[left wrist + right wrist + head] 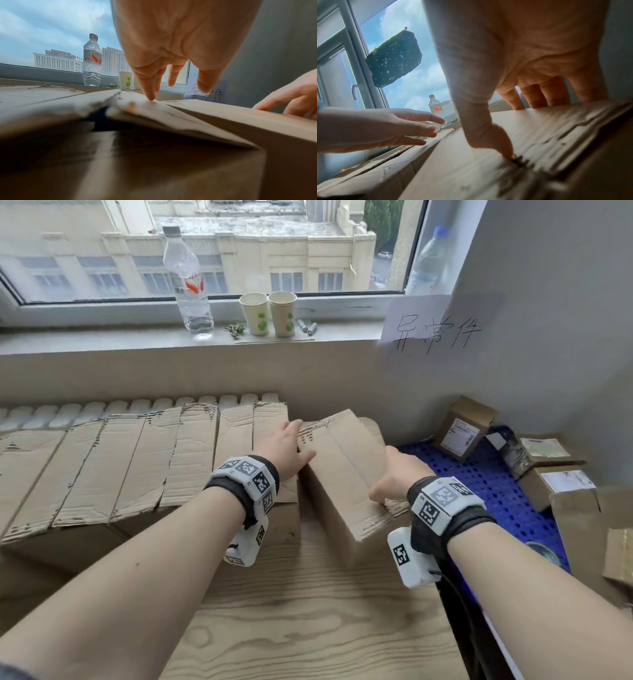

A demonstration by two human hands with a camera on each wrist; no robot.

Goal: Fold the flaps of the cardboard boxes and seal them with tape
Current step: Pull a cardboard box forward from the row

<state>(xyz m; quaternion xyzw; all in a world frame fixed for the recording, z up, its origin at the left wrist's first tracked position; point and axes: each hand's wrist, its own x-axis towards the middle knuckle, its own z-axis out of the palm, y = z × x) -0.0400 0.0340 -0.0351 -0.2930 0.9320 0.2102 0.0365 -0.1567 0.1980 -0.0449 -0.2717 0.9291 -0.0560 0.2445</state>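
Fingers [291,429] on plain tilted box [342,467]

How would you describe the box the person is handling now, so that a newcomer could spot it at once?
Look below the windowsill to the row of cardboard boxes on the wooden table. The box being handled sits at the row's right end, beside the blue pallet. Unlike its neighbours, it sits tilted, with both hands on its top.

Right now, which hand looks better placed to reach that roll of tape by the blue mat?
Probably the right hand. It rests on the box at its right edge, on the side where the tape roll lies; the left hand would have to cross over.
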